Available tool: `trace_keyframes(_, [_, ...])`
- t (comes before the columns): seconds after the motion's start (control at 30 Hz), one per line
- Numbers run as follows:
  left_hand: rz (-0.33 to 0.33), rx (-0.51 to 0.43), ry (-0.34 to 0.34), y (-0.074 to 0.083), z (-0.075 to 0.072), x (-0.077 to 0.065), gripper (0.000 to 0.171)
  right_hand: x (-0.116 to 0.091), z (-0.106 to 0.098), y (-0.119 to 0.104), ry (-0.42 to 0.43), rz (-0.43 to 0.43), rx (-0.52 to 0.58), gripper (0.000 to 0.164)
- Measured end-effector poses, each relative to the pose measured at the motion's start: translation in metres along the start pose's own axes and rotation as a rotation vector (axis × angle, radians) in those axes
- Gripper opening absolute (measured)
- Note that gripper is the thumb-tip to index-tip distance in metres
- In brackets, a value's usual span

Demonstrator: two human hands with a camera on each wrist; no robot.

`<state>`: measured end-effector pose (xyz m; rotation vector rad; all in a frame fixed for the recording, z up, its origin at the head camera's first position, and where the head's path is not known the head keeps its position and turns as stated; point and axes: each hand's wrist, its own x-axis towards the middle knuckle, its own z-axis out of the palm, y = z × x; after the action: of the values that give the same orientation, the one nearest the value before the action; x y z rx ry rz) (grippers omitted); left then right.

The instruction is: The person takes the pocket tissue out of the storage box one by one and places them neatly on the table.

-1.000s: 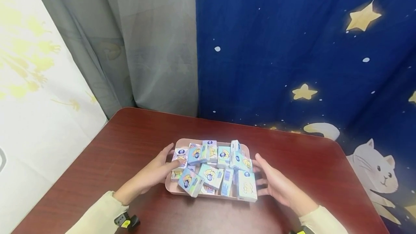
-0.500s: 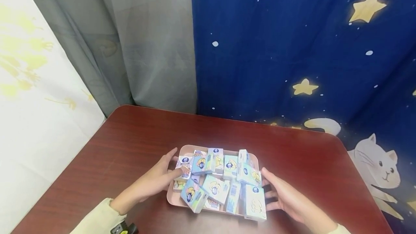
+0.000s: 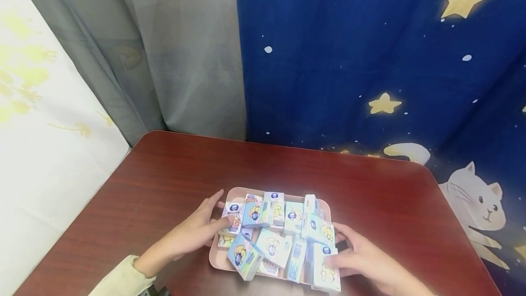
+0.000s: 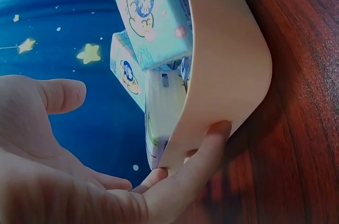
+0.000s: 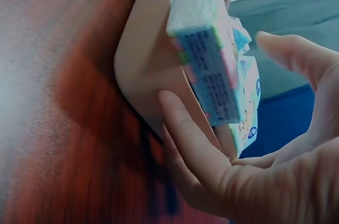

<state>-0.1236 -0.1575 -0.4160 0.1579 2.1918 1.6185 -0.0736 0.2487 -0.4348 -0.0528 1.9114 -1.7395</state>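
More than a dozen small tissue packs point(image 3: 274, 234) are heaped in a shallow pink tray point(image 3: 216, 262), which sits on the near middle of a dark red wooden table point(image 3: 164, 172). The packs are wrapped in pale blue, white and lilac film with a yellow cartoon figure and a round dark blue logo; the lettering on them is too small and blurred to read. One pack shows a printed barcode panel point(image 3: 297, 249), and the right wrist view shows rows of blue print on a pack's side point(image 5: 209, 75), also illegible. The packs lie at mixed angles, several overlapping, and some overhang the tray's near edge.

The left hand point(image 3: 196, 229) is at the tray's left end. Its fingers point(image 4: 198, 155) run under and against the tray's outer wall, and its thumb point(image 4: 61, 94) stands apart above the packs, fingers extended rather than closed. In the head view its fingertip touches a pack at the left side of the heap.

The right hand point(image 3: 361, 257) is at the tray's right end. Its fingers point(image 5: 185, 128) lie along the underside of the tray's corner, and its thumb rests on the near right pack point(image 3: 326, 266), so the hand grasps the tray's end with that pack.

Both forearms enter from the near edge, the left in a cream sleeve point(image 3: 121, 282).

Behind the table hang a grey curtain point(image 3: 181, 58) and a dark blue cloth point(image 3: 370, 58) printed with yellow stars and a white cat point(image 3: 478, 209).
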Motion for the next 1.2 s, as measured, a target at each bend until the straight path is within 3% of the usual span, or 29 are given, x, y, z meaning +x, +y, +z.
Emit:
trace_keyframes(0.17, [-0.012,0.032,-0.003,-0.002,-0.003,0.007,0.089,-0.003,0.005,0.003,0.010,-0.077,-0.090,0.101])
trace_keyframes(0.33, [-0.018,0.066,0.003,-0.004,-0.005,0.017,0.086,-0.009,0.005,-0.007,0.111,0.016,-0.310,0.100])
trace_keyframes(0.47, [-0.016,0.152,0.025,-0.004,-0.007,0.027,0.083,-0.013,0.006,-0.011,0.179,0.087,-0.414,0.104])
trace_keyframes(0.67, [0.021,0.336,0.061,0.000,-0.009,0.046,0.076,-0.011,0.017,-0.003,0.231,0.158,-0.255,0.101])
trace_keyframes(0.73, [0.032,0.378,0.066,0.001,-0.009,0.052,0.076,-0.011,0.022,-0.001,0.252,0.180,-0.255,0.103])
trace_keyframes(0.93, [0.038,0.398,0.049,0.000,-0.009,0.062,0.076,-0.009,0.031,0.004,0.322,0.199,-0.410,0.111])
trace_keyframes(1.2, [0.038,0.394,0.045,0.000,-0.011,0.064,0.078,-0.016,0.021,0.009,0.299,0.188,-0.358,0.103])
